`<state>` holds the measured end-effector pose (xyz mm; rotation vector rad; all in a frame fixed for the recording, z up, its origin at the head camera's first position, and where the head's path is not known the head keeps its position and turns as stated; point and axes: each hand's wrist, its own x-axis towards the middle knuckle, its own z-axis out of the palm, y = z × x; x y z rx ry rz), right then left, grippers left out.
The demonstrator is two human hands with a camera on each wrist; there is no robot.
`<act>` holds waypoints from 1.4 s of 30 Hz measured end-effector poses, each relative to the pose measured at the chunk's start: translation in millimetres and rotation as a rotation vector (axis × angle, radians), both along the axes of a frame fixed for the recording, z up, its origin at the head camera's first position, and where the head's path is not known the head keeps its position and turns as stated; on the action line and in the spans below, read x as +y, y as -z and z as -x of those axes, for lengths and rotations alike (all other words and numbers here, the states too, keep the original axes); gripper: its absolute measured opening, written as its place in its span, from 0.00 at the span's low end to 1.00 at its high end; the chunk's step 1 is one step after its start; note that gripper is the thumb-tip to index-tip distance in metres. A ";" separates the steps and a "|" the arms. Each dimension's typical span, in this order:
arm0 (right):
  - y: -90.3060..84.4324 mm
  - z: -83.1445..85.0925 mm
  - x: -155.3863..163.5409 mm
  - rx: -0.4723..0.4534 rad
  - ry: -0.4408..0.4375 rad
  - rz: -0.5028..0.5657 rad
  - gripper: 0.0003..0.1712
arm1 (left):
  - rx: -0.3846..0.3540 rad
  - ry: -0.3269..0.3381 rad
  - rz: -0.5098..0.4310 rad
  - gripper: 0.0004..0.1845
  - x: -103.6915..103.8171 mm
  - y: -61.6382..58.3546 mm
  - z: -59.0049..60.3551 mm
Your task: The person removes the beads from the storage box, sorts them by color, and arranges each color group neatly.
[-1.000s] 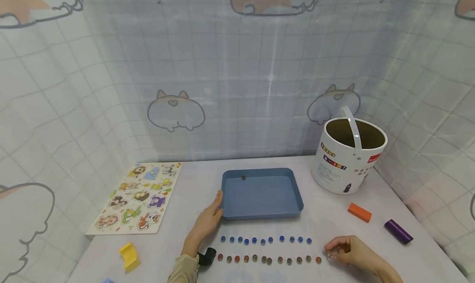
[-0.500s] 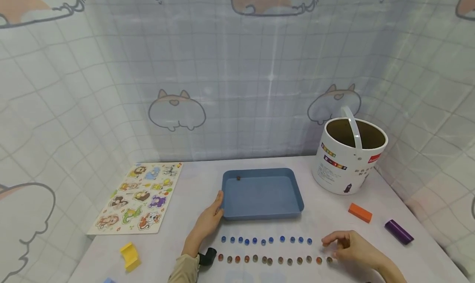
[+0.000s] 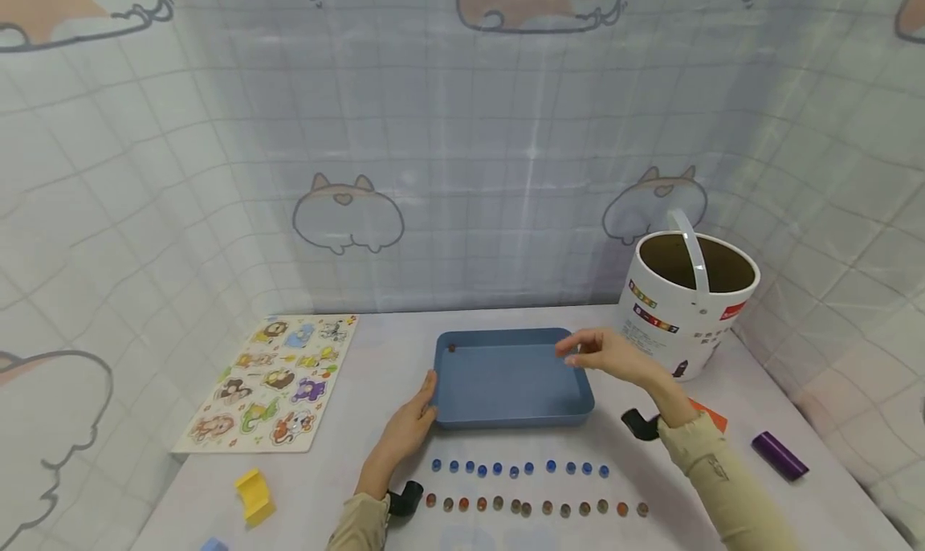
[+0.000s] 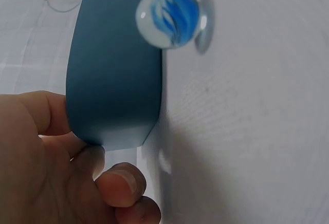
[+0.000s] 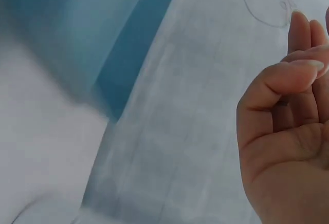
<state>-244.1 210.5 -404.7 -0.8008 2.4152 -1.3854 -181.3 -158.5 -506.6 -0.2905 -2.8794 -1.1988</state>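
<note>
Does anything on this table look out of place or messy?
Mostly tidy: two neat marble rows. One lone dark marble sits in the blue plastic tray's far left corner, and a yellow block, orange block and purple cylinder lie scattered.

curtained tabletop play booth: corgi-print sheet (image 3: 347, 214), animal puzzle (image 3: 270, 382), toy bucket (image 3: 682, 310)

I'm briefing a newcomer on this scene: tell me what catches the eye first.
Two neat rows of marbles near the table's front edge: blue marbles behind, brownish marbles in front. Behind them sits a blue tray with one marble in its far left corner; the left hand grips its left rim, and the right hand hovers over its right side.
</note>
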 end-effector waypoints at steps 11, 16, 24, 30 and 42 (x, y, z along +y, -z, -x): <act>13.7 73.7 -111.7 -0.096 -0.017 0.031 0.20 | 0.015 0.026 -0.006 0.31 1.1 1.8 4.0; 45.9 75.9 -153.7 -0.131 -0.023 -0.086 0.20 | 0.007 0.023 -0.009 0.31 2.2 0.1 4.2; 73.0 70.4 -194.1 -0.169 0.056 -0.153 0.15 | 0.013 0.020 -0.003 0.31 2.7 -1.9 2.8; 76.8 63.1 -209.2 -0.116 0.064 -0.175 0.10 | 0.023 0.020 -0.008 0.31 0.6 -2.9 1.3; 79.4 62.4 -222.4 0.022 0.006 -0.242 0.04 | 0.009 0.006 0.017 0.32 -2.2 -3.7 0.0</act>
